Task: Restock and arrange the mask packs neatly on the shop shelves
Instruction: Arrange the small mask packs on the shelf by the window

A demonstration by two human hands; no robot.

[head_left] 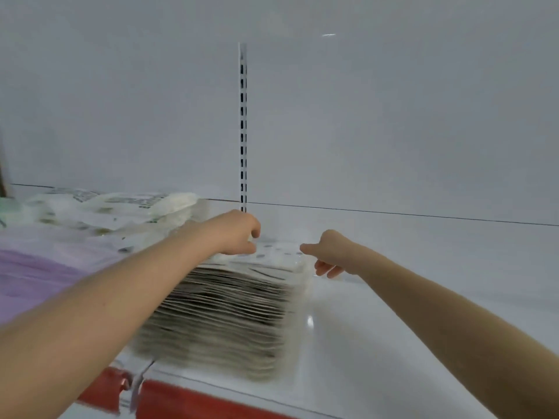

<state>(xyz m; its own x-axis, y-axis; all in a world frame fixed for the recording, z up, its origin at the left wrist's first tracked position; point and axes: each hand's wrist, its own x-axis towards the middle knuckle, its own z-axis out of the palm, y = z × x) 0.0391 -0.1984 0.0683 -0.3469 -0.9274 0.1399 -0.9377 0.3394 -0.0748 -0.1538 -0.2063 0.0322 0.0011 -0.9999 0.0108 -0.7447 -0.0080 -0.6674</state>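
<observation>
A thick pack of grey-white masks in clear wrap [230,313] lies on the white shelf [393,297], its layered edge facing me. My left hand [239,234] reaches over the pack's top and its curled fingers grip the far edge. My right hand [329,252] hovers just past the pack's right far corner, thumb pointing left and fingers loosely curled, holding nothing. More mask packs lie to the left: a pale green-white heap [121,207] and purple ones [36,267].
A slotted white upright [243,125] runs down the back wall behind the pack. A red price rail [181,397] lines the shelf's front edge. Bare shelf stretches to the right of the pack.
</observation>
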